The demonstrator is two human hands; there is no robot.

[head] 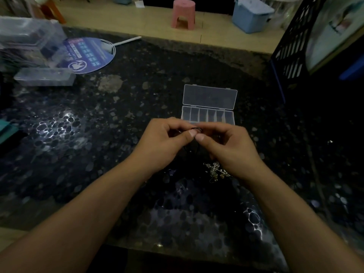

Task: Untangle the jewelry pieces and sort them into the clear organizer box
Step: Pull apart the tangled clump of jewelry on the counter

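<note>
Left hand (163, 138) and right hand (226, 146) both pinching thin dark ring (197, 129), open organizer box (208, 113) at 12 o'clock, silvery jewelry tangle (215, 171) at 5 o'clock on dark counter (98, 115)

There is a single view, taken from the person's head and tilted forward and down over the dark speckled table (82, 134). Both forearms reach in from the bottom corners, and the left hand (163, 140) and right hand (228, 146) meet close to the middle of the frame, near the lens. The wide angle bends the edges. Farther off, at the top, it takes in the pale floor (149, 22) and a pink stool (184, 13) beyond the table.
</note>
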